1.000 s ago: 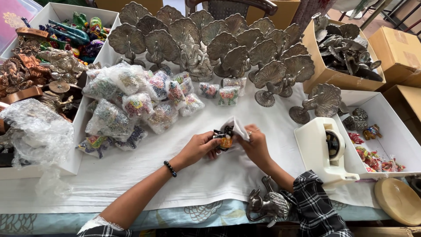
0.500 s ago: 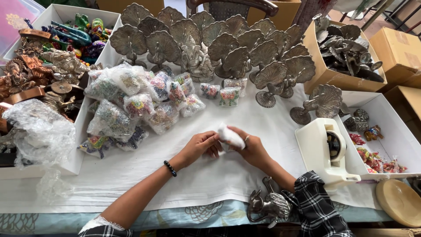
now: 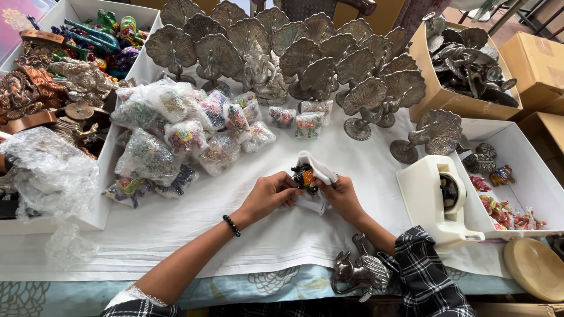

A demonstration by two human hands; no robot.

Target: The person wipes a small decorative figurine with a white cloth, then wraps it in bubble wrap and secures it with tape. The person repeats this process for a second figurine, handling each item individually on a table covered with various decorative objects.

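Mid-wrap, frame centre: small painted figurine (image 3: 304,175) pinched between left hand (image 3: 269,196) and right hand (image 3: 342,196), white wrapping sheet (image 3: 317,170) draped only partly over it, dark body exposed. Both hands closed on figurine and sheet together. Heap of bagged, wrapped figurines (image 3: 182,132) upper left of centre. White tape dispenser (image 3: 437,199) untouched at right. Loose figurines (image 3: 505,199) unwrapped in right box.

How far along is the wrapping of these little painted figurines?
Done: a pile of bubble-wrapped bundles lies on the white tablecloth. In hand: the left hand and right hand hold a small black painted figurine in white foam sheet. Left: unwrapped colourful figurines in the white box.
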